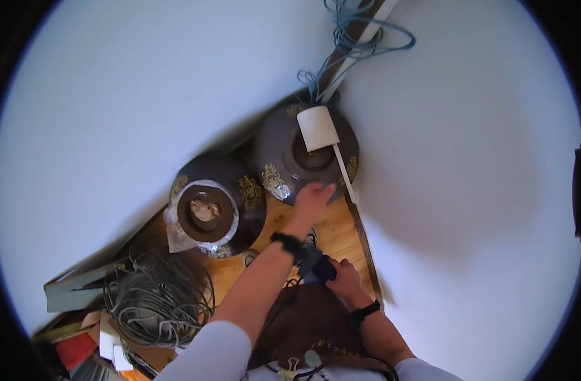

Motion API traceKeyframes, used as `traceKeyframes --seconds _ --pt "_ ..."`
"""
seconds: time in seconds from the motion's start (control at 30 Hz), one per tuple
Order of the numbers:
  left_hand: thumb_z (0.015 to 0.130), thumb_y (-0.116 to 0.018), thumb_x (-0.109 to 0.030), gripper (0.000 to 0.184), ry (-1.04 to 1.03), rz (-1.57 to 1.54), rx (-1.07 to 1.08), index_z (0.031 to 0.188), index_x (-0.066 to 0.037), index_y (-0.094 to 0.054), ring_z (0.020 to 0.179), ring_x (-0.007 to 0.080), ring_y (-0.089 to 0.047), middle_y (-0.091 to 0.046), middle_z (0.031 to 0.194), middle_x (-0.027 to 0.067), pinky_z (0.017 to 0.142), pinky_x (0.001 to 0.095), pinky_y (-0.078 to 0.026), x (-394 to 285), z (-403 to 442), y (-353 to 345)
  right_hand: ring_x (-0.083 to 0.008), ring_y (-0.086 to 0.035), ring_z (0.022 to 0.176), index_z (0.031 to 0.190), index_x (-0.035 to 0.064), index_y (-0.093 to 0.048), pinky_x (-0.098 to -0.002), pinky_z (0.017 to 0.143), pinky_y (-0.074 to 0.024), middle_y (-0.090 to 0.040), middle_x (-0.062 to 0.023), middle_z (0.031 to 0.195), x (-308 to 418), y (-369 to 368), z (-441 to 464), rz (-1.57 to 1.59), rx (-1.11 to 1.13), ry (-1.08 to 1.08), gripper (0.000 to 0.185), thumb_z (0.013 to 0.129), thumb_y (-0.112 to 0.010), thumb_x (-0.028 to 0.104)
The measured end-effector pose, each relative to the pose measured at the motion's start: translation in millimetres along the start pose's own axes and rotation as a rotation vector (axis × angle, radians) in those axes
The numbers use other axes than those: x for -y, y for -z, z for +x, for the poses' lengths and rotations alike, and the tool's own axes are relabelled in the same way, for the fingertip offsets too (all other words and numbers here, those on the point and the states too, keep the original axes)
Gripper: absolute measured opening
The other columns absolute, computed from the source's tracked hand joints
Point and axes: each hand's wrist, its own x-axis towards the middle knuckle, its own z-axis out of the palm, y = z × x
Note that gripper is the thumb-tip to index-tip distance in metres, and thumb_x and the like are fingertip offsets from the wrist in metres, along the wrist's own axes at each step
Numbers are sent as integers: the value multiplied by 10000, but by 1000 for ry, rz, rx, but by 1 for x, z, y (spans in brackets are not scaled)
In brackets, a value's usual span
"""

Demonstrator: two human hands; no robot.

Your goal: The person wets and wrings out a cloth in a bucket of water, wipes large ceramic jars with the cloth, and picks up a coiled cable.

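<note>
My left hand (312, 199) reaches to the front side of a large dark brown jar (277, 140) with gold patterns. Its thumb stands apart from the fingers, and I see nothing held in it. On top of that jar lies a white long-handled dipper (318, 129), its handle slanting down past my hand to the right. Lower down, near my apron (309, 324), my right hand (347, 279) is closed around a small dark purple object (325, 268), whose kind I cannot make out. Dark straps circle both wrists.
A second dark jar (250, 190), with clear wrap around its neck and something pale in its top, stands to the left. Coiled grey cable (157, 298) lies at lower left beside boxes. Blue-green cable (347, 38) hangs in the corner. White walls (468, 159) hem in both sides.
</note>
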Motion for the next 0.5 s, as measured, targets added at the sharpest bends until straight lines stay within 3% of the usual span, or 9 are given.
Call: traceKeyframes --seconds 0.07,0.13,0.27,0.33,0.37,0.43,0.5 --pt "777 -681 -479 577 25 26 -24 972 62 -641 785 306 -667 -673 779 171 718 378 -500 1 20 -43 -356 -577 980 1252 219 -550 -447 829 -500 -561 -182 1015 -26 -1 11 24 -33 32 647 624 -700 249" --pt "802 -644 -485 569 254 229 197 1004 47 -638 845 355 -662 -676 816 202 751 414 -494 -23 21 -67 -354 -574 988 1249 194 -555 -444 827 -500 -560 -184 1019 -51 3 19 51 -11 17 651 618 -703 246" --pt "859 -608 -377 404 256 100 -8 930 19 -635 740 302 -662 -662 749 176 672 389 -495 14 29 -103 -361 -575 968 1228 105 -564 -437 817 -499 -562 -201 1008 -90 14 32 114 -75 -51 652 606 -712 235" --pt "932 -543 -210 206 70 -364 18 887 -12 -575 589 150 -560 -575 677 61 523 294 -445 10 19 -86 -367 -577 944 1221 85 -564 -439 806 -499 -563 -207 992 -101 22 35 137 -100 -39 650 606 -715 232" --pt "932 -543 -210 206 68 -352 -7 887 -12 -575 589 150 -560 -575 677 61 523 294 -445 7 9 -70 -373 -580 920 1214 66 -564 -441 795 -500 -564 -213 975 -105 27 37 151 -135 -45 648 606 -718 230" --pt "966 -470 -138 158 126 -678 -22 853 -43 -524 554 112 -507 -519 637 27 490 264 -408 -1 -23 -17 -359 -587 921 1235 92 -542 -420 811 -499 -558 -180 979 -110 33 42 123 -129 -42 671 597 -714 202" --pt "961 -469 -169 190 56 -205 -131 823 -45 -510 529 112 -487 -483 593 13 494 287 -409 26 -56 35 -357 -589 913 1236 93 -546 -416 806 -501 -556 -175 968 -101 46 47 131 -108 -21 674 592 -716 198"
